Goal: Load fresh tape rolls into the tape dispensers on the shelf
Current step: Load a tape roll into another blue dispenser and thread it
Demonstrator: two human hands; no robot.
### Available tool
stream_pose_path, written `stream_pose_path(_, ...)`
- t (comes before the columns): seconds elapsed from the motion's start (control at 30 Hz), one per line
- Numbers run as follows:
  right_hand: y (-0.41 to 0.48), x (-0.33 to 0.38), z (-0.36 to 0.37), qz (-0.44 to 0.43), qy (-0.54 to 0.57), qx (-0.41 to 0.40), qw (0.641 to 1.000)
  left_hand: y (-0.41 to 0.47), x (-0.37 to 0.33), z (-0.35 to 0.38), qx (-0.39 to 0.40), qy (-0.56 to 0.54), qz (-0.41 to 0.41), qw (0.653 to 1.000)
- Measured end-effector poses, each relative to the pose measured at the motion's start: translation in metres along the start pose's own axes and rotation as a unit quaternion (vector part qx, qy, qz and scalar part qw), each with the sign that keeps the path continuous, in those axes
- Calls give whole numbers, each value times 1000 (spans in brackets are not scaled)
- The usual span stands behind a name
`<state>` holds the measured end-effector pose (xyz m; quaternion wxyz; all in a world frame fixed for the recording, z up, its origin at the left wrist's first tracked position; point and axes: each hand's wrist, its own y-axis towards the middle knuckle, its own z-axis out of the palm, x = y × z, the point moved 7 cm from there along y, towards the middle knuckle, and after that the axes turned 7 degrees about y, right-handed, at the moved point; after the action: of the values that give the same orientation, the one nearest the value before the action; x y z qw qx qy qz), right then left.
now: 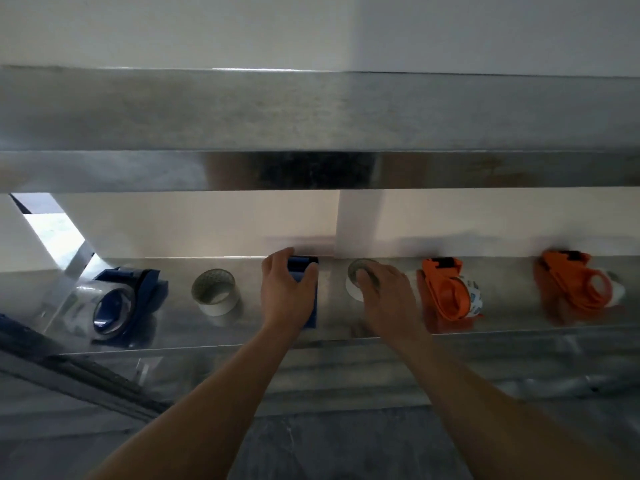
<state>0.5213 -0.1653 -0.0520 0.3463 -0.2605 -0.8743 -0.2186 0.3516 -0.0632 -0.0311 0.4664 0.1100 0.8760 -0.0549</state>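
Left hand (289, 289): wrapped round blue dispenser (306, 268) near back wall; right hand (388, 296): curled over tape roll (360, 268), just beside orange dispenser (450, 289); bare shelf (249, 329) between left hand and spare roll (214, 292); upper shelf edge (311, 171) overhead.

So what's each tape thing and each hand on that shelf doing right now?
Left blue tape dispenser: on its side, clear roll loaded.
Loose tape roll: standing on end, untouched.
Middle blue tape dispenser: gripped by left hand.
Second tape roll: gripped from above by right hand.
Near orange tape dispenser: roll loaded, untouched.
Far orange tape dispenser: blurred, seems loaded.
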Motion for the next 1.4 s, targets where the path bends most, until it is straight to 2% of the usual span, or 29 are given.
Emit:
stream_pose_path(0.1,-15,2,-13,34,104,-67,992,-5,-15,4,21,-26,33,999)
stream_pose_path(0.27,-48,0,-43,130,187,-159,961,-22,-29,28,79,-68,77,992)
stream_pose_path(0.47,-85,-28,-88,185,186,-239,935,-52,-50,74,152,-105,104,977)
stream_pose_path(0.73,-133,-65,-173,234,201,-330,892,-107,-98,148,226,-93,147,959)
stream_pose_path(1.0,-172,-126,-262,255,181,-367,876,-178,-162,233,281,-115,173,937)
stream_pose_path(1.4,-196,-231,-409,251,176,-396,865,-276,-274,343,296,-107,210,926)
